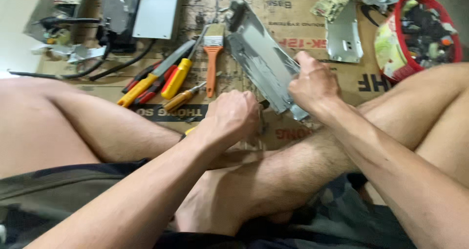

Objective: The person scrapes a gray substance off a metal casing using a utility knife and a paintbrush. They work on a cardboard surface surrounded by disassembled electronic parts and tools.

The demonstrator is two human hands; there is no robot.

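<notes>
Two bare hands work at a long grey metal panel as we look down over our crossed legs, seated on a flattened cardboard sheet that serves as a work floor. Our right hand is closed over the near right end of the panel, fingers curled round its edge, pinning it where it slopes from the far middle of the scene down toward our shin. Our left hand is clenched in a fist just left of that near end; a dark tip shows past the knuckles and a sliver of yellow below the wrist, so it seems to grip a tool, though we cannot tell which kind.

We judge the panel to be thin sheet metal: stiff along its folded edges, light enough for one hand, yet smeared and dusty, so likely slick, with raw edges that could cut. The safest hold looks to be the folded rim near the end, where our right hand already sits.

Left of the panel lie an orange-handled paintbrush, a small screwdriver, a yellow-handled utility knife and red-and-yellow pliers. Far left, black cables run from a dismantled metal casing. A smaller bent metal bracket lies far right, beside a red basket heaped with mixed scraps.
</notes>
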